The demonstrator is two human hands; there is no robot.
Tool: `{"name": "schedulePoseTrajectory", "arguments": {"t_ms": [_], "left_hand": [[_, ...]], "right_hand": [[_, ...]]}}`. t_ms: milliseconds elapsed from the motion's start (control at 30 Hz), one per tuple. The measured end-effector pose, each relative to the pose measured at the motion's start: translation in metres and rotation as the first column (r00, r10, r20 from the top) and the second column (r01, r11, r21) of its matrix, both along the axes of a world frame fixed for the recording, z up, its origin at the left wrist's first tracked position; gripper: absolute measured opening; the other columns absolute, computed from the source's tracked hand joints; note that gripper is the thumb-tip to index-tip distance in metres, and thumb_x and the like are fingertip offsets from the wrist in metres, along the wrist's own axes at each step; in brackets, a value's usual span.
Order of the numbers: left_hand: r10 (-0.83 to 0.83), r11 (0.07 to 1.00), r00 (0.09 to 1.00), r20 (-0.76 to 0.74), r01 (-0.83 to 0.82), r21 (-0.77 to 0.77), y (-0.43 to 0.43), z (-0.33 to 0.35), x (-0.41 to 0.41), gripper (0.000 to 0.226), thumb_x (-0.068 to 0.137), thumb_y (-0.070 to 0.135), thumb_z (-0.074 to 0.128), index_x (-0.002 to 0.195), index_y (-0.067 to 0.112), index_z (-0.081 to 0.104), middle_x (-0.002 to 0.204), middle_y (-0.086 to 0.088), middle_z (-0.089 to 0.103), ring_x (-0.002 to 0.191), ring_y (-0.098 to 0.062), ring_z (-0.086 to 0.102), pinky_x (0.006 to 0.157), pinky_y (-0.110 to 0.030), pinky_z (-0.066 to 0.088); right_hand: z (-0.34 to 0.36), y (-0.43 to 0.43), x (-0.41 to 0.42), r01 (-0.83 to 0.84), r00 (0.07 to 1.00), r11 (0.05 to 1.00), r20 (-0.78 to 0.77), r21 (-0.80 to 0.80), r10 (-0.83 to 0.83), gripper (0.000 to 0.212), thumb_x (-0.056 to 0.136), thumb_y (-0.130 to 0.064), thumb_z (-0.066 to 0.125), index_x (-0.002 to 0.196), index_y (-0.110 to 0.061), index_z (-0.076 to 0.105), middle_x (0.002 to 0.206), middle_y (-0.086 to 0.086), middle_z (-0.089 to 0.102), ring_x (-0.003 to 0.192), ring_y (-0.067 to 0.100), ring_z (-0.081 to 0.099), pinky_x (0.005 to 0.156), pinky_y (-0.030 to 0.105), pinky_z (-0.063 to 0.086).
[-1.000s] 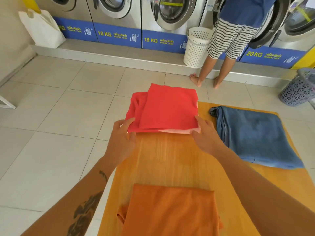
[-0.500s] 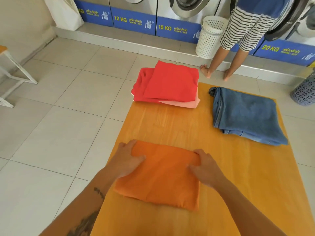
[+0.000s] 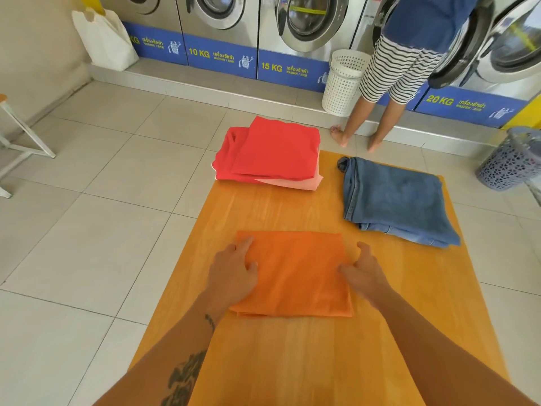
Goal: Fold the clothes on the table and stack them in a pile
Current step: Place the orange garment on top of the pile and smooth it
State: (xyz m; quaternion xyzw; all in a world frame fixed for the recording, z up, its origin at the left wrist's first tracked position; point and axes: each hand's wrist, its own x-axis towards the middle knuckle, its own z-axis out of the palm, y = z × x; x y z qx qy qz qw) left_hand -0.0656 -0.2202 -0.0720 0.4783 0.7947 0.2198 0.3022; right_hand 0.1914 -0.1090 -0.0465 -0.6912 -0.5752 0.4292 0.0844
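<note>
A folded orange cloth (image 3: 295, 273) lies flat on the wooden table (image 3: 292, 361), in front of me. My left hand (image 3: 234, 271) rests palm down over its left edge with the fingers apart. My right hand (image 3: 363, 271) lies at the right edge, thumb on the cloth and fingers on the table beside it. Neither hand grips anything. A pile of folded red clothes (image 3: 272, 153) over a pink piece sits at the table's far left corner. Folded blue jeans (image 3: 395, 200) lie at the far right.
A person in striped shorts (image 3: 395, 71) stands barefoot at the washing machines (image 3: 304, 22) beyond the table. A white basket (image 3: 342, 83) is beside that person and a grey basket (image 3: 512, 159) stands on the floor at right. A white bag (image 3: 102, 39) leans far left.
My hands left the red pile and came back to the orange cloth. Since half a second ago the cloth lies squarer and my hands have spread to its two side edges.
</note>
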Motion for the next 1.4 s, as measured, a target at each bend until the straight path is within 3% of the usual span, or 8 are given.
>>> {"name": "schedulePoseTrajectory", "arguments": {"t_ms": [233, 400, 533, 600, 767, 1067, 1200, 1400], "left_hand": [[-0.020, 0.997, 0.971, 0.239, 0.001, 0.080, 0.002, 0.000, -0.003, 0.050, 0.095, 0.026, 0.052, 0.140, 0.046, 0.042, 0.146, 0.001, 0.040, 0.130, -0.020, 0.042, 0.109, -0.036, 0.036], [0.016, 0.982, 0.934, 0.356, -0.081, 0.168, 0.008, 0.004, -0.003, 0.044, 0.095, 0.021, 0.054, 0.120, 0.057, 0.056, 0.131, 0.005, 0.048, 0.119, -0.014, 0.047, 0.103, -0.036, 0.042], [0.049, 0.976, 0.929, 0.367, -0.123, 0.181, 0.016, 0.010, -0.013, 0.038, 0.095, 0.023, 0.056, 0.111, 0.056, 0.062, 0.141, 0.007, 0.045, 0.134, -0.009, 0.033, 0.102, -0.022, 0.033], [0.056, 0.970, 0.926, 0.373, -0.140, 0.201, 0.028, 0.020, -0.025, 0.036, 0.094, 0.025, 0.058, 0.110, 0.057, 0.063, 0.137, 0.012, 0.049, 0.129, -0.010, 0.042, 0.105, -0.031, 0.039], [0.053, 0.945, 0.944, 0.325, -0.153, 0.289, 0.076, 0.059, -0.072, 0.035, 0.091, 0.030, 0.063, 0.106, 0.061, 0.063, 0.119, 0.029, 0.054, 0.108, -0.005, 0.052, 0.098, -0.033, 0.044], [-0.008, 0.871, 0.965, 0.262, -0.122, 0.477, 0.229, 0.105, -0.148, 0.033, 0.092, 0.030, 0.061, 0.111, 0.056, 0.063, 0.123, 0.020, 0.051, 0.107, -0.009, 0.050, 0.088, -0.026, 0.040], [-0.045, 0.886, 0.975, 0.217, -0.061, 0.459, 0.278, 0.082, -0.165, 0.036, 0.093, 0.022, 0.059, 0.117, 0.049, 0.063, 0.127, 0.014, 0.053, 0.112, -0.010, 0.049, 0.093, -0.023, 0.037], [-0.027, 0.975, 0.997, -0.074, 0.043, 0.219, 0.294, 0.041, -0.184, 0.036, 0.092, 0.021, 0.055, 0.122, 0.039, 0.061, 0.144, -0.005, 0.039, 0.131, -0.031, 0.035, 0.106, -0.045, 0.032]], "right_hand": [[-0.005, -0.021, -0.037, -0.032, 0.970, 0.999, -0.242, 0.003, 0.032, 0.090, 0.087, -0.021, 0.069, 0.152, -0.042, 0.011, 0.152, 0.004, 0.036, 0.134, 0.029, 0.043, 0.108, 0.050, 0.042], [-0.007, -0.022, -0.040, -0.011, 0.957, 1.000, -0.290, -0.023, 0.004, 0.067, 0.084, -0.015, 0.069, 0.137, -0.045, 0.041, 0.139, -0.003, 0.045, 0.117, 0.020, 0.051, 0.094, 0.041, 0.049], [0.003, -0.016, -0.048, 0.027, 0.934, 0.998, -0.354, -0.048, -0.042, 0.046, 0.086, -0.012, 0.066, 0.117, -0.045, 0.062, 0.128, -0.007, 0.055, 0.101, 0.011, 0.058, 0.074, 0.027, 0.050], [0.017, -0.005, -0.052, 0.032, 0.935, 0.999, -0.353, 0.015, -0.025, 0.047, 0.086, -0.009, 0.065, 0.113, -0.047, 0.065, 0.122, -0.012, 0.059, 0.097, 0.008, 0.061, 0.071, 0.024, 0.051], [0.061, 0.048, -0.065, 0.019, 0.918, 0.986, -0.393, 0.164, 0.047, 0.049, 0.086, -0.006, 0.067, 0.118, -0.043, 0.066, 0.121, -0.014, 0.060, 0.101, 0.008, 0.062, 0.078, 0.024, 0.053], [0.089, 0.190, -0.143, 0.100, 0.901, 0.929, -0.428, 0.355, 0.067, 0.050, 0.086, -0.010, 0.069, 0.124, -0.041, 0.063, 0.123, -0.009, 0.058, 0.100, 0.009, 0.060, 0.075, 0.022, 0.050], [0.060, 0.238, -0.173, 0.131, 0.948, 0.921, -0.319, 0.366, -0.009, 0.054, 0.086, -0.006, 0.061, 0.133, -0.033, 0.057, 0.128, -0.002, 0.057, 0.089, 0.004, 0.056, 0.067, 0.021, 0.048], [0.027, 0.240, -0.182, 0.074, 0.996, 0.951, 0.029, 0.301, -0.087, 0.065, 0.074, -0.019, 0.046, 0.137, -0.032, 0.050, 0.144, 0.010, 0.034, 0.122, 0.036, 0.039, 0.099, 0.047, 0.042]]}}
